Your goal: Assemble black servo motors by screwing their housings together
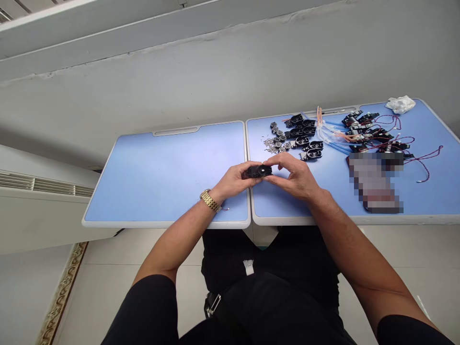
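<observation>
The black plastic housing (257, 171) is sitting pinched between both hands, and I'm reading it right over the seam between the two panels of the blue table (165, 177), just inside the front edge. The left hand (233, 181), a gold wristwatch (211, 201) on its wrist, and the right hand (291, 177) are together, gripping its ends. Just ahead of the right hand, a cluster of similar black housings (304, 139) is lying close, with small metal parts (276, 135) beside them, so I'm seeing tight room there. Farther right, blue tubing (332, 132) and wired motors (366, 127) are spreading toward the far edge, and a white tissue (400, 104) is lying near the corner. Leftward, the other panel is stretching well away from the hands.
</observation>
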`<state>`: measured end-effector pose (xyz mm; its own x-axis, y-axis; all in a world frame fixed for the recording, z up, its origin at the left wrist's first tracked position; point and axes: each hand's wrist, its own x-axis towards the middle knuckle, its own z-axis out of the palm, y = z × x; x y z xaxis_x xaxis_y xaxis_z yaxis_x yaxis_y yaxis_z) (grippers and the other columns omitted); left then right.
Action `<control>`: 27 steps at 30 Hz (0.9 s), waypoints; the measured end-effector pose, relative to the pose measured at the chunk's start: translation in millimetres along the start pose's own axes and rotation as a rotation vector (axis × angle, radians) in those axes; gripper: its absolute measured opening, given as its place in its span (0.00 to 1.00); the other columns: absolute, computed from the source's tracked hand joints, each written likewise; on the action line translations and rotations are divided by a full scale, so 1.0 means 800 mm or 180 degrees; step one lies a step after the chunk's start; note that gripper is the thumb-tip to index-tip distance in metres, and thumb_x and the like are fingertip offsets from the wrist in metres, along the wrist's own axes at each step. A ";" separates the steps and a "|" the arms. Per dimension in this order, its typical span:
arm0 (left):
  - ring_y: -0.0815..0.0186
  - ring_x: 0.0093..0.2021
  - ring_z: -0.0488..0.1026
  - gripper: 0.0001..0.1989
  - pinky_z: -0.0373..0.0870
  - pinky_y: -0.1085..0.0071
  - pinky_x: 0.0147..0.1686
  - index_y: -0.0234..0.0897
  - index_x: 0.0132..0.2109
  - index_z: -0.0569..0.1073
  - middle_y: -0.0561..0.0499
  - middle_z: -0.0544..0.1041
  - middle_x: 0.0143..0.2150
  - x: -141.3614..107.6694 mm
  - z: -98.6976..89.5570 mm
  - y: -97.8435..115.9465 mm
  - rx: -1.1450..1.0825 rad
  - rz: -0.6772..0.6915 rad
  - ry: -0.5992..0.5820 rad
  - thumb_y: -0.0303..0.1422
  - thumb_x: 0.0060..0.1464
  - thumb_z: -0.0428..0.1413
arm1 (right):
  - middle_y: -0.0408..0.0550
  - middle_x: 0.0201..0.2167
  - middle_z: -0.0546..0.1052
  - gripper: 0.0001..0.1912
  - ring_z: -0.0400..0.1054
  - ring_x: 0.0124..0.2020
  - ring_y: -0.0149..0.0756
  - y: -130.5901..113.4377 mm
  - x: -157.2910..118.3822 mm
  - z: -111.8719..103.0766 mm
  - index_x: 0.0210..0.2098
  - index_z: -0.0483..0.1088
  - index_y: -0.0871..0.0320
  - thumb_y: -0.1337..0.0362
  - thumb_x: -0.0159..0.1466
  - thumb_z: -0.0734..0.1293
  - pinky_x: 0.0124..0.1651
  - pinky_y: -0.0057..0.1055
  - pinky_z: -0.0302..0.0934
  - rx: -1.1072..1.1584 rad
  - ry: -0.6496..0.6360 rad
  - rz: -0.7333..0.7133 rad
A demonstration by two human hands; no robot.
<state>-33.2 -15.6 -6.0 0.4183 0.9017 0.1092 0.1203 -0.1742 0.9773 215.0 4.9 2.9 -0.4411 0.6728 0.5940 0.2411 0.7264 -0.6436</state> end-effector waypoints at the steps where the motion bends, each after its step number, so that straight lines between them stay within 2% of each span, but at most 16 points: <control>1: 0.66 0.42 0.80 0.21 0.78 0.66 0.43 0.40 0.62 0.82 0.45 0.86 0.52 0.000 0.000 0.002 0.0008 -0.0032 -0.0012 0.36 0.64 0.70 | 0.46 0.46 0.86 0.13 0.80 0.47 0.44 -0.001 0.000 0.000 0.54 0.80 0.48 0.61 0.70 0.78 0.45 0.41 0.74 0.0051 -0.0007 0.0077; 6: 0.65 0.40 0.82 0.18 0.77 0.69 0.39 0.39 0.60 0.81 0.46 0.87 0.45 -0.001 0.001 0.010 -0.0248 -0.0176 -0.0212 0.37 0.67 0.68 | 0.47 0.48 0.88 0.15 0.80 0.45 0.43 -0.005 0.003 -0.002 0.55 0.81 0.48 0.60 0.69 0.77 0.42 0.40 0.73 0.0233 -0.0119 0.0404; 13: 0.68 0.35 0.80 0.20 0.77 0.67 0.40 0.40 0.59 0.81 0.49 0.84 0.42 -0.002 0.004 0.009 -0.0146 -0.0162 -0.0118 0.44 0.66 0.69 | 0.47 0.47 0.87 0.12 0.78 0.42 0.42 -0.008 0.005 -0.006 0.52 0.82 0.50 0.58 0.69 0.76 0.42 0.40 0.72 0.0377 -0.0324 0.0755; 18: 0.65 0.42 0.80 0.29 0.77 0.68 0.42 0.38 0.64 0.81 0.44 0.85 0.49 -0.002 -0.001 0.006 -0.0255 -0.0168 -0.0175 0.48 0.62 0.72 | 0.48 0.45 0.87 0.11 0.77 0.40 0.41 -0.006 0.003 -0.007 0.51 0.80 0.51 0.58 0.70 0.75 0.42 0.39 0.71 0.0142 -0.0342 0.0623; 20: 0.68 0.36 0.77 0.30 0.74 0.70 0.37 0.36 0.65 0.81 0.45 0.85 0.44 -0.003 -0.004 0.008 -0.0341 -0.0252 -0.0264 0.51 0.66 0.69 | 0.48 0.45 0.87 0.11 0.77 0.41 0.41 -0.004 0.001 -0.006 0.51 0.80 0.51 0.58 0.71 0.75 0.42 0.39 0.71 0.0093 -0.0332 0.0521; 23: 0.73 0.26 0.67 0.29 0.68 0.72 0.30 0.36 0.64 0.82 0.47 0.85 0.37 -0.003 -0.009 0.013 -0.0390 -0.0398 -0.0338 0.55 0.71 0.62 | 0.48 0.45 0.86 0.10 0.78 0.42 0.41 -0.003 -0.001 -0.005 0.52 0.80 0.51 0.59 0.71 0.75 0.40 0.38 0.70 0.0043 -0.0341 0.0390; 27: 0.73 0.25 0.66 0.27 0.66 0.72 0.30 0.37 0.61 0.84 0.49 0.84 0.34 -0.003 -0.011 0.016 -0.0454 -0.0422 -0.0333 0.55 0.71 0.62 | 0.48 0.44 0.87 0.11 0.78 0.42 0.42 -0.003 -0.001 -0.004 0.52 0.80 0.50 0.58 0.71 0.75 0.40 0.38 0.71 0.0049 -0.0348 0.0424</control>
<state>-40.8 -16.2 8.2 0.4994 0.8657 -0.0341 0.0550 0.0076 0.9985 217.4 3.1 5.8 -0.4978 0.7429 0.4474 0.2909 0.6291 -0.7209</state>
